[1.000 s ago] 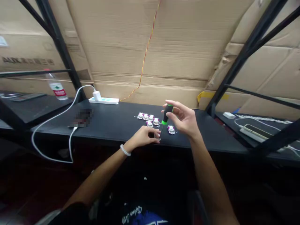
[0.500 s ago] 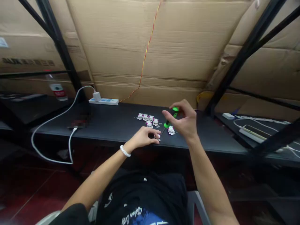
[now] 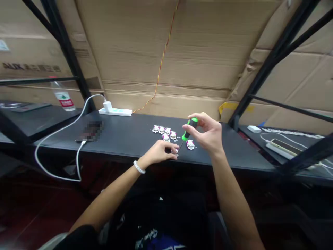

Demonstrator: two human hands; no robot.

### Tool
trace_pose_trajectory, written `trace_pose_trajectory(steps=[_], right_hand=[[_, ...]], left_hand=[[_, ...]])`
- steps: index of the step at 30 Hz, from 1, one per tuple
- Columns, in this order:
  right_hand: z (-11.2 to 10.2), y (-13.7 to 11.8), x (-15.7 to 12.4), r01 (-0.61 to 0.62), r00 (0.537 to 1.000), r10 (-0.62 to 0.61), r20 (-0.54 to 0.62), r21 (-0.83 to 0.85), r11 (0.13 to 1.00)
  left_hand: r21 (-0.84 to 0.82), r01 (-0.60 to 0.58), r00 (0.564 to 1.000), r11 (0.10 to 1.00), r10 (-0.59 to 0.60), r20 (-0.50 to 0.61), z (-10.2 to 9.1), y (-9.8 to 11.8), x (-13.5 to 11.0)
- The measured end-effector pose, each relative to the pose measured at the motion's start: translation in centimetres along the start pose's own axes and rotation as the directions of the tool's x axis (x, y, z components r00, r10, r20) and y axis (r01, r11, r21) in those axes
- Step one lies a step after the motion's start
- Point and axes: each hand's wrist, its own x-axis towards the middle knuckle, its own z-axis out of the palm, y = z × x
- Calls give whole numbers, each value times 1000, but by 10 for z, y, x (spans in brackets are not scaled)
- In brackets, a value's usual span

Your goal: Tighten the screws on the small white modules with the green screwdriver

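My right hand (image 3: 208, 133) grips a green and black screwdriver (image 3: 191, 127) between thumb and fingers. Its thin shaft slants down and left towards a small white and purple part (image 3: 177, 151) near the table's front edge. That part is pinched by my left hand (image 3: 162, 151), whose fingers cover most of it; whether the tip touches it I cannot tell. Just right of the shaft lies another white and purple part (image 3: 190, 144). Several more of the same kind, one of them a part at the left end (image 3: 155, 128), sit grouped beyond my left hand.
A white power strip (image 3: 116, 111) with a charger lies at the back of the black table (image 3: 130, 133). From it a white cable (image 3: 58, 131) loops past the front edge to a blurred dark device (image 3: 90, 132). Black metal posts (image 3: 70, 52) flank the workspace; a bottle (image 3: 63, 97) stands left.
My right thumb and fingers have closed onto the screwdriver's handle, where they were spread wider before. My left hand has stayed in place.
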Motion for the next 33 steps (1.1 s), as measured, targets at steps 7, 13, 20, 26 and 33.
trace_pose_trajectory(steps=[7, 13, 20, 26, 33], right_hand=[[5, 2, -1, 137, 991, -135, 24, -190, 972], [-17, 3, -1, -121, 910, -19, 415, 307, 944], [-4, -2, 3, -135, 982, 119, 146, 104, 985], [18, -2, 4, -38, 994, 6, -113, -284, 958], [27, -4, 10, 38, 967, -171, -189, -557, 830]], left_hand=[[-10, 8, 1000, 1000, -8, 5, 0, 2, 0], [0, -8, 1000, 1000, 8, 5, 0, 2, 0], [-7, 8, 1000, 1000, -8, -1, 0, 1, 1], [-10, 22, 1000, 1000, -22, -6, 1, 3, 1], [-7, 11, 1000, 1000, -12, -4, 1, 4, 1]])
